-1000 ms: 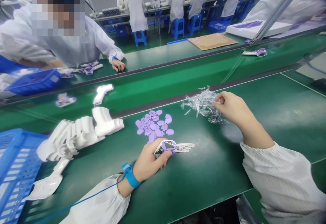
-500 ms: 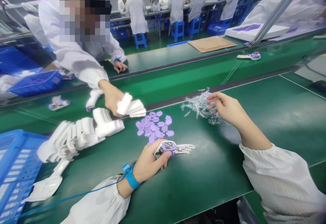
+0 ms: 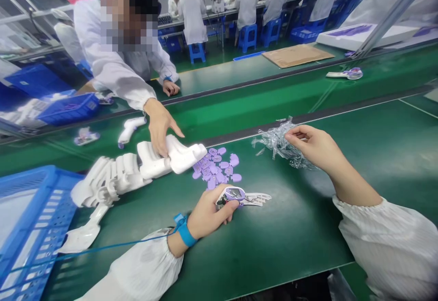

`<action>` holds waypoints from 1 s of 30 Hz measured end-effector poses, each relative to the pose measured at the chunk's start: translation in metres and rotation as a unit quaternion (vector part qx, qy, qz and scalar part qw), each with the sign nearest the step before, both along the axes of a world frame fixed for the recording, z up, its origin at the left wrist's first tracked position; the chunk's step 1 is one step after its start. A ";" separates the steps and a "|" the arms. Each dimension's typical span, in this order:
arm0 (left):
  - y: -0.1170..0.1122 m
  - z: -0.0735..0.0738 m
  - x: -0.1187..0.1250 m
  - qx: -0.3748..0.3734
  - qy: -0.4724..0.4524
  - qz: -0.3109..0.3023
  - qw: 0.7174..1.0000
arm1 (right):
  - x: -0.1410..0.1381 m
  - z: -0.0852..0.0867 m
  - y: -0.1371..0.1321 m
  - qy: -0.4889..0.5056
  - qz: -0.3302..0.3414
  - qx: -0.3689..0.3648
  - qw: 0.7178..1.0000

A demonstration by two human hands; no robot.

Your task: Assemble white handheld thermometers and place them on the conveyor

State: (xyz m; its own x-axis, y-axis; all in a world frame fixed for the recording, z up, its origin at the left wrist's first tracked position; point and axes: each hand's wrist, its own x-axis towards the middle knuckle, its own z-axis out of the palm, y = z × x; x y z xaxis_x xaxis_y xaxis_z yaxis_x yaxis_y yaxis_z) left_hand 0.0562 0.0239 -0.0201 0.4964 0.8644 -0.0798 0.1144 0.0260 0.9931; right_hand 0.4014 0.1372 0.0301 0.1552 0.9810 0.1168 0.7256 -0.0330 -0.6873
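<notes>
My left hand (image 3: pixel 214 212) is closed around an open, half-built handheld thermometer (image 3: pixel 235 194), white and purple with a small display. Its white handle shell (image 3: pixel 258 199) points right, with a thin wire along it. At the heap of clear plastic pieces (image 3: pixel 273 140), my right hand (image 3: pixel 316 148) has thumb and fingers pinched together at the heap's right side; whatever is between the fingertips is too small to make out. Loose purple covers (image 3: pixel 215 167) lie just beyond my left hand. White half shells (image 3: pixel 126 168) lie in a row to the left.
Across the bench, a co-worker's hand (image 3: pixel 159 125) rests on the white shells. A blue basket (image 3: pixel 44 177) stands at the left edge. On the green belt (image 3: pixel 236 113) lie a white device (image 3: pixel 132 129) and a white-purple one (image 3: pixel 345 73). A blue wrist cord (image 3: pixel 137 243) runs left from my wrist.
My right hand's fingers have gone from spread to pinched at the clear pieces. The co-worker's hand has set its stack of white shells down at the row. My view has shifted slightly left.
</notes>
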 end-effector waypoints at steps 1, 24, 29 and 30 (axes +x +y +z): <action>0.000 0.000 0.000 -0.002 -0.001 0.000 1.000 | 0.000 -0.001 0.000 0.017 0.010 0.010 1.000; 0.000 -0.002 0.000 -0.020 0.005 0.001 1.000 | 0.017 -0.008 0.004 -0.027 -0.005 0.061 0.998; 0.000 0.000 0.000 -0.024 0.001 0.000 1.000 | 0.016 -0.004 0.004 -0.088 -0.024 0.087 0.992; 0.000 0.001 0.001 -0.026 0.000 0.000 1.000 | 0.016 -0.003 0.003 -0.085 -0.028 0.079 0.993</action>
State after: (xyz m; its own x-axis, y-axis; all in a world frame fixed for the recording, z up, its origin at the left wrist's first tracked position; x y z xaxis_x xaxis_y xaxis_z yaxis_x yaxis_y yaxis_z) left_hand 0.0567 0.0238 -0.0195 0.4956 0.8596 -0.1243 0.1144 0.0773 0.9904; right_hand 0.4177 0.1405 0.0268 0.1728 0.9388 0.2981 0.8319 0.0229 -0.5545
